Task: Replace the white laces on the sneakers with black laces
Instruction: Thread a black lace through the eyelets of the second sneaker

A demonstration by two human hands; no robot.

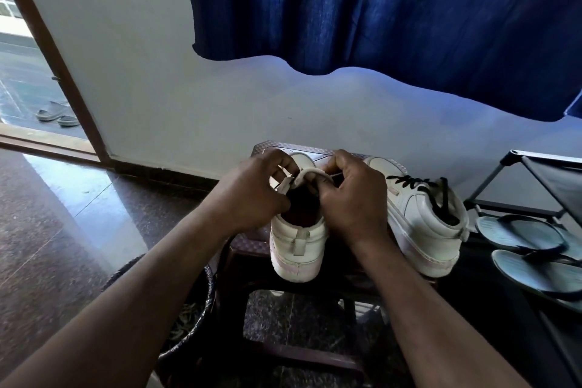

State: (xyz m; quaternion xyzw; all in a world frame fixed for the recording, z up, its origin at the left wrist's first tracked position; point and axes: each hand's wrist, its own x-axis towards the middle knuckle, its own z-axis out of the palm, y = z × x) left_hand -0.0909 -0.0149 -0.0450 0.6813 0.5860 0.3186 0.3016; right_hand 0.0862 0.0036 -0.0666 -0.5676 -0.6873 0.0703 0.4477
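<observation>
Sneakers are sitting side by side on a dark stool [274, 148] against the wall, heels toward the camera. Both hands are working at the left sneaker [297, 249]. The left hand [252, 195] is curling its fingers and pinching the eyelet flap on its side of the opening. The right hand [352, 201] is curling round the tongue [307, 173] and the opposite flap. Together they are covering the whole lacing area, so whether any lace is threaded there cannot be told. A thin strand is showing by the right hand's fingers, but its colour and course are hard to make out.

The right sneaker [422, 230] is standing just beside the right wrist, a black lace [409, 181] crossing its eyelets and trailing loose over the collar. The forearms are hiding much of the stool's front. The left forearm is half covering a round basket [210, 290] at the stool's left. Flip-flops [519, 235] by a rack [560, 179] are being cut off by the right edge, and a blue curtain [378, 3] is hanging above.
</observation>
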